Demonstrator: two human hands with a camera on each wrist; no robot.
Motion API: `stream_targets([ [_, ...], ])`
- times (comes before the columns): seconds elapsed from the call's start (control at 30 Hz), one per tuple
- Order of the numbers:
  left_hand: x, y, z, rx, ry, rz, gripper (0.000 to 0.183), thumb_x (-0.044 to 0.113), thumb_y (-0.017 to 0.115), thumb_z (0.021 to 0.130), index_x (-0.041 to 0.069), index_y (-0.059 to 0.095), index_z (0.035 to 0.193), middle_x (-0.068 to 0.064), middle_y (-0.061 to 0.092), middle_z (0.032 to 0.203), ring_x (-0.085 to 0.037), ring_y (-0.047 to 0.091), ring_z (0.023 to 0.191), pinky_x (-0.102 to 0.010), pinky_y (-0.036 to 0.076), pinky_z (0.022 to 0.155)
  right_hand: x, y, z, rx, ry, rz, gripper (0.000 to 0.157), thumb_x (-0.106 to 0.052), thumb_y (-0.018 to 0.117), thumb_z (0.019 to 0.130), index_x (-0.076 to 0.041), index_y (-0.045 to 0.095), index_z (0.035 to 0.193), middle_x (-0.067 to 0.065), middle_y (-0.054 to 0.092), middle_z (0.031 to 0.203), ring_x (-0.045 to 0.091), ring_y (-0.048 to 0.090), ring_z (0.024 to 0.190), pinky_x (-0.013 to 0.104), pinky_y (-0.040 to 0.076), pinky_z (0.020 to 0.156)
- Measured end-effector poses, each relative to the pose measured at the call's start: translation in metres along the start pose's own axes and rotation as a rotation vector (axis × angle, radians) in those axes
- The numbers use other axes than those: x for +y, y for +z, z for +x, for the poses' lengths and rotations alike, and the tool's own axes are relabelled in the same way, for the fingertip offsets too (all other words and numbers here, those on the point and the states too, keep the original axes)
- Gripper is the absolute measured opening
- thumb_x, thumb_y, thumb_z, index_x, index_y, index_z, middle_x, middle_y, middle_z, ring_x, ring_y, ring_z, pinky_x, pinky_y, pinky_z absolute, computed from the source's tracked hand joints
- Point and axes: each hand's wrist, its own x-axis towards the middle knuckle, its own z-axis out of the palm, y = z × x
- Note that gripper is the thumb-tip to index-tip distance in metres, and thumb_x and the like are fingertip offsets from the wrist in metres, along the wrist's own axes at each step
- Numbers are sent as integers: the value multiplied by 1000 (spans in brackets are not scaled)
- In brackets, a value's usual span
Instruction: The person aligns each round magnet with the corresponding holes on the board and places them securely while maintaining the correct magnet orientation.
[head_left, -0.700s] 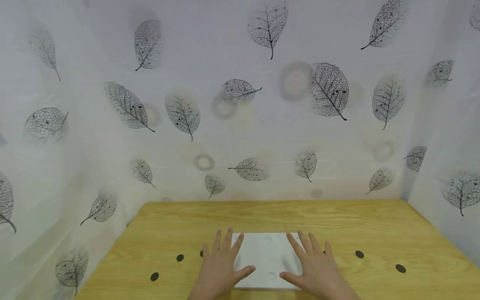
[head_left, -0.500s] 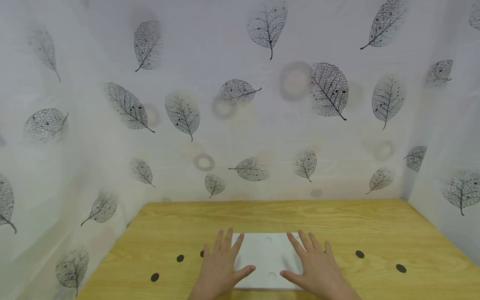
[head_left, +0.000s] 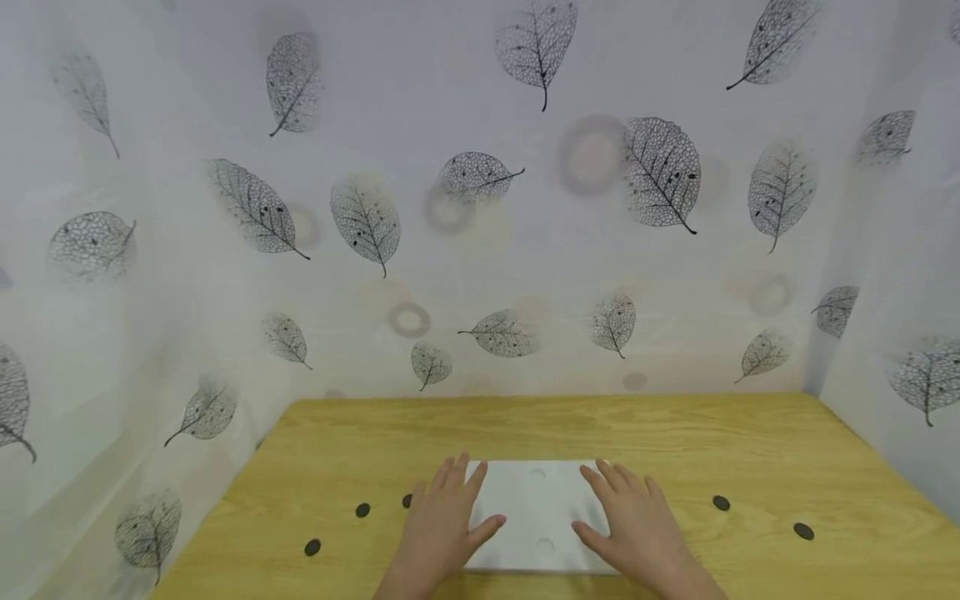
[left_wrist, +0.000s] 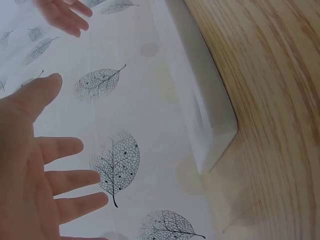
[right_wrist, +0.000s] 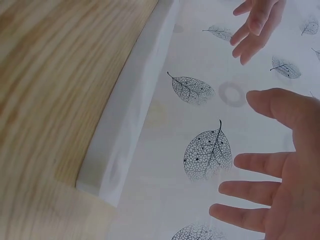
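A white rectangular slab (head_left: 536, 517) with shallow round recesses lies on the wooden table between my hands. Over its left edge, in the head view, is my left hand (head_left: 438, 529), fingers extended and thumb out. My right hand (head_left: 637, 529) mirrors it at the right edge. Both wrist views show the slab (left_wrist: 212, 115) beside the hands, with a gap between it and the fingers of the left hand (left_wrist: 35, 170) and the right hand (right_wrist: 287, 185). Neither hand holds anything. The slab's left and right edges are partly hidden by the hands.
Black discs lie on the table: a left one (head_left: 312, 547), another (head_left: 363, 510) and one (head_left: 407, 501) by the left hand; at right, one disc (head_left: 722, 502) and another (head_left: 804, 531). A leaf-patterned white curtain (head_left: 525, 258) encloses the table (head_left: 555, 425) behind and at the sides.
The fingers of both hands have drawn slightly closer together, and the right hand has shifted a little to the right. The head view has tilted slightly down. The slab and discs stay put.
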Motion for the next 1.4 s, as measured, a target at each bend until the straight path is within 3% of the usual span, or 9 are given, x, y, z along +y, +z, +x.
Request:
stream_targets([
  [0.37,3,-5,2,44,58,56,52,46,56,81,9,55,118,-10,51,120,-25,48,108,-45,41,80,2,0,0,65,8,12,46,-35,69,69,-4,61,103,12,59,105,30,53,97,51,38,81],
  [0.73,0,-1,3,124,174,105,31,34,68,74,10,64,94,0,64,88,-15,60,76,-30,47,58,0,-4,2,45,22,22,41,-32,70,70,-6,62,100,7,64,90,23,60,82,40,46,67],
  [1.07,-2,4,4,13,269,86,29,36,68,74,14,66,94,3,63,94,-12,59,84,-26,47,66,0,-5,2,14,52,31,40,-33,70,70,-7,62,99,7,64,89,23,60,79,38,47,64],
  [1.4,-3,8,4,-185,382,41,30,37,64,78,17,66,100,5,61,105,-9,56,95,-26,44,79,0,-4,3,3,64,33,39,-33,70,70,-7,62,98,5,64,84,21,60,72,35,47,57],
])
